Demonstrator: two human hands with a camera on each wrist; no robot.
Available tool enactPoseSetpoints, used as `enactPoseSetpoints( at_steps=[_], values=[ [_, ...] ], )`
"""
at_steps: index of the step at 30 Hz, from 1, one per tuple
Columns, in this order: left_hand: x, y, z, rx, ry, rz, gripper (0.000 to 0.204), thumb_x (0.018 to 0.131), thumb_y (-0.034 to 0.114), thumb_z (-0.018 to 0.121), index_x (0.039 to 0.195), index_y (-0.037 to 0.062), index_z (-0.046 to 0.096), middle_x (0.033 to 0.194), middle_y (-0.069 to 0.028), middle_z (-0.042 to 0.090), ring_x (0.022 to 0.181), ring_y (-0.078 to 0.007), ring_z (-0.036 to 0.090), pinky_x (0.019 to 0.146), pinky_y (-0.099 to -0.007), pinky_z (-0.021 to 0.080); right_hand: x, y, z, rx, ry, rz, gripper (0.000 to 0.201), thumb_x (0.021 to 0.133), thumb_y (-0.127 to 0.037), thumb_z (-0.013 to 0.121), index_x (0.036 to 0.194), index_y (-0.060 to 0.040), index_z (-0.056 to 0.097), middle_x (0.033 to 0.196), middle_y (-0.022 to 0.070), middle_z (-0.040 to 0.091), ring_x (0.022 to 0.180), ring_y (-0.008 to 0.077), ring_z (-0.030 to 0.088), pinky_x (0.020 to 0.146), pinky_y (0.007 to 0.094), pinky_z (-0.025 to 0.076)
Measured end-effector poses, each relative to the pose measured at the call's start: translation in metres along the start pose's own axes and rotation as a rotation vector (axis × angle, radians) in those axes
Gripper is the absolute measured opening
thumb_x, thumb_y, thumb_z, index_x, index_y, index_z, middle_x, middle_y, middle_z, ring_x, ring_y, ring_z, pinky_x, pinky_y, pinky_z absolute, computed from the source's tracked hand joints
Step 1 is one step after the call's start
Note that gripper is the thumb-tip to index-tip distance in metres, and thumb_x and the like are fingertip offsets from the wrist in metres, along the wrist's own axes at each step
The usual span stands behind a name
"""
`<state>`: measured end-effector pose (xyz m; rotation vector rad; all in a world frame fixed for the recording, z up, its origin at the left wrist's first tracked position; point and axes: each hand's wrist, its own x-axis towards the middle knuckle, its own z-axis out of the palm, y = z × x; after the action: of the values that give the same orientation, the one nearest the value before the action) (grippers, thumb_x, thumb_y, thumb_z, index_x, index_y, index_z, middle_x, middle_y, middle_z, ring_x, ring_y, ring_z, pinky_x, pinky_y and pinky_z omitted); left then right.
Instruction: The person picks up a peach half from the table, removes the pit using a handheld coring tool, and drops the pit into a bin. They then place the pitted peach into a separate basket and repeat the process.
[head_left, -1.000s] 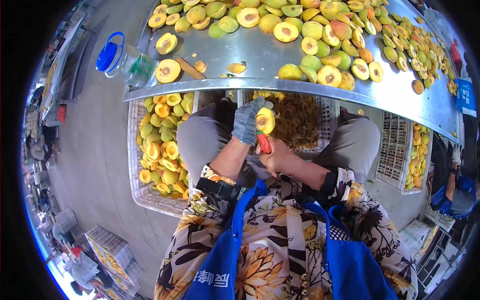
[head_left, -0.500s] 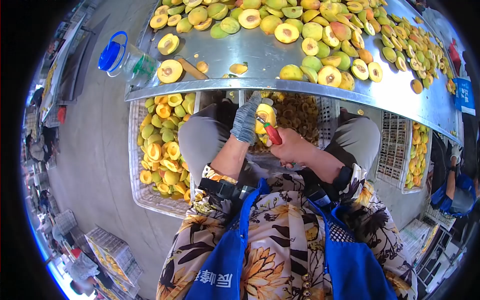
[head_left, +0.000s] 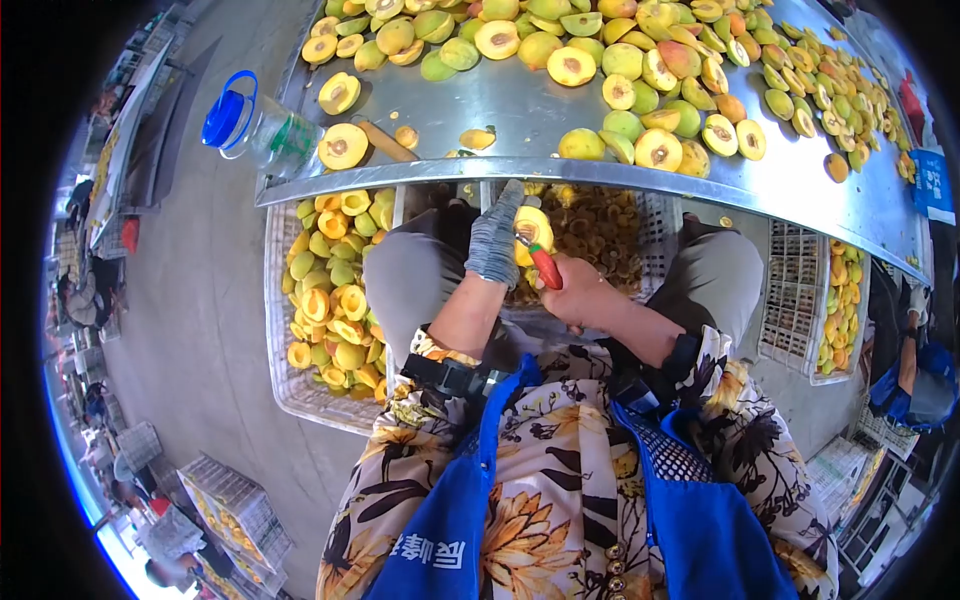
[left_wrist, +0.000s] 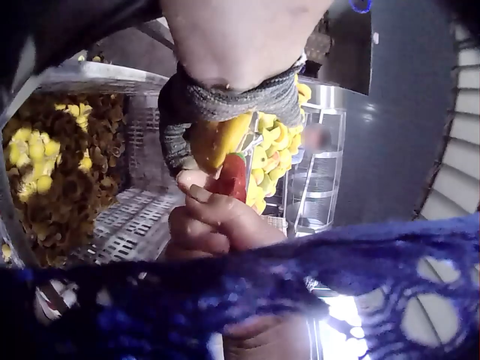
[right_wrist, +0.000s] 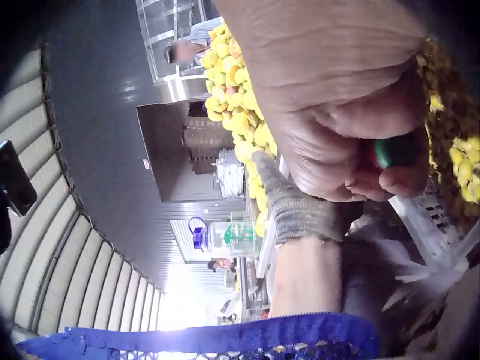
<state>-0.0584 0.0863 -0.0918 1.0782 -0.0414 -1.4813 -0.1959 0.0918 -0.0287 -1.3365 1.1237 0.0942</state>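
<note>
In the head view my left hand [head_left: 490, 245], in a grey knit glove, holds a yellow peach half [head_left: 534, 222] with its cut face and brown pit turned up. My bare right hand [head_left: 580, 290] grips a pitting tool by its red handle [head_left: 546, 268]. The tool's metal tip lies at the pit. Seen from the left wrist, the peach half [left_wrist: 217, 142] sits in the glove, with the red handle [left_wrist: 234, 178] close against it. The right wrist view shows a green part of the tool [right_wrist: 395, 151] between curled fingers; the peach is hidden there.
A metal table [head_left: 430, 100] bears many peach halves, a wooden-looking stick [head_left: 385, 140] and a clear bottle with a blue lid [head_left: 228, 118]. A crate of pitted halves [head_left: 330, 290] stands left, a crate of brown pits [head_left: 595, 240] between the knees, another crate [head_left: 795, 300] right.
The right hand has shifted up and right, its tool now tilted with the metal tip in view at the pit. The left hand keeps the peach half in nearly the same place.
</note>
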Motion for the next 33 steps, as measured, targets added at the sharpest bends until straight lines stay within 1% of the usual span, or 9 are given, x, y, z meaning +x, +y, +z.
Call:
enactPoseSetpoints(
  at_steps=[7,9,15,20,21,22,24,25,33],
  values=[
    [-0.005,0.001,-0.002,0.023,-0.057,-0.008,0.035,0.081,0.033,0.057,0.079,-0.0022,0.059,0.062,-0.0115,0.058,0.050,-0.0182,0.056,0.045,-0.0272,0.047,-0.007,-0.009,-0.001,0.223,-0.155,0.194,0.016,0.073,-0.007,0.050,0.087,-0.0036,0.046,0.059,0.0050,0.046,0.039,0.0114,0.043,0.032,0.0273,0.034],
    [-0.006,0.000,-0.002,0.039,-0.091,-0.022,0.035,0.081,0.033,0.057,0.079,-0.0024,0.059,0.063,-0.0118,0.059,0.050,-0.0183,0.056,0.045,-0.0273,0.047,-0.010,-0.007,-0.003,0.497,-0.287,0.254,0.013,0.074,-0.006,0.048,0.087,-0.0049,0.046,0.057,0.0029,0.042,0.040,0.0098,0.039,0.033,0.0260,0.032],
    [-0.005,-0.005,-0.001,0.123,-0.108,0.038,0.030,0.083,0.027,0.055,0.081,-0.0027,0.061,0.067,-0.0112,0.061,0.054,-0.0166,0.057,0.050,-0.0250,0.047,-0.014,-0.008,-0.003,0.497,-0.275,0.241,0.011,0.074,-0.004,0.048,0.085,-0.0059,0.046,0.057,0.0010,0.039,0.040,0.0086,0.035,0.033,0.0261,0.032],
    [-0.012,-0.007,0.001,0.519,-0.132,0.441,0.024,0.083,0.020,0.053,0.090,-0.0020,0.061,0.078,-0.0088,0.063,0.063,-0.0122,0.057,0.057,-0.0219,0.045,-0.017,-0.010,-0.003,0.704,-0.409,0.317,0.014,0.075,-0.004,0.049,0.087,-0.0073,0.045,0.057,-0.0007,0.037,0.039,0.0068,0.033,0.033,0.0242,0.030],
    [-0.008,-0.005,-0.001,0.821,-0.205,0.909,0.025,0.083,0.021,0.053,0.090,-0.0016,0.062,0.079,-0.0081,0.064,0.061,-0.0108,0.055,0.054,-0.0229,0.044,-0.017,-0.011,-0.004,0.759,-0.426,0.319,0.015,0.075,-0.004,0.050,0.088,-0.0079,0.044,0.056,-0.0016,0.036,0.039,0.0058,0.032,0.033,0.0232,0.029],
    [-0.008,-0.006,-0.003,0.814,-0.188,0.911,0.025,0.083,0.021,0.053,0.090,-0.0016,0.062,0.079,-0.0081,0.064,0.061,-0.0108,0.055,0.054,-0.0229,0.044,-0.018,-0.011,-0.006,0.745,-0.433,0.328,0.015,0.075,-0.004,0.050,0.088,-0.0079,0.044,0.056,-0.0016,0.036,0.039,0.0058,0.032,0.033,0.0232,0.029],
    [-0.010,-0.003,0.002,0.441,-0.115,0.252,0.027,0.083,0.023,0.054,0.090,-0.0016,0.061,0.080,-0.0078,0.064,0.062,-0.0109,0.056,0.053,-0.0234,0.045,-0.018,-0.011,-0.009,0.837,-0.457,0.311,0.015,0.077,-0.005,0.049,0.090,-0.0094,0.044,0.055,-0.0031,0.034,0.037,0.0042,0.030,0.032,0.0216,0.027],
    [-0.006,-0.005,0.002,0.313,-0.100,0.146,0.028,0.082,0.025,0.056,0.089,-0.0011,0.061,0.079,-0.0083,0.063,0.065,-0.0121,0.058,0.052,-0.0232,0.045,-0.017,-0.011,-0.007,0.826,-0.464,0.321,0.015,0.077,-0.005,0.049,0.090,-0.0094,0.044,0.055,-0.0031,0.034,0.037,0.0042,0.030,0.032,0.0216,0.027],
    [-0.002,-0.008,0.003,-0.115,-0.070,0.013,0.027,0.080,0.029,0.058,0.083,0.0016,0.059,0.072,-0.0104,0.061,0.055,-0.0216,0.059,0.047,-0.0295,0.047,-0.009,-0.007,0.012,1.031,-0.529,0.233,0.013,0.079,-0.005,0.048,0.090,-0.0103,0.045,0.052,-0.0033,0.033,0.036,0.0042,0.029,0.031,0.0219,0.026]
  ],
)
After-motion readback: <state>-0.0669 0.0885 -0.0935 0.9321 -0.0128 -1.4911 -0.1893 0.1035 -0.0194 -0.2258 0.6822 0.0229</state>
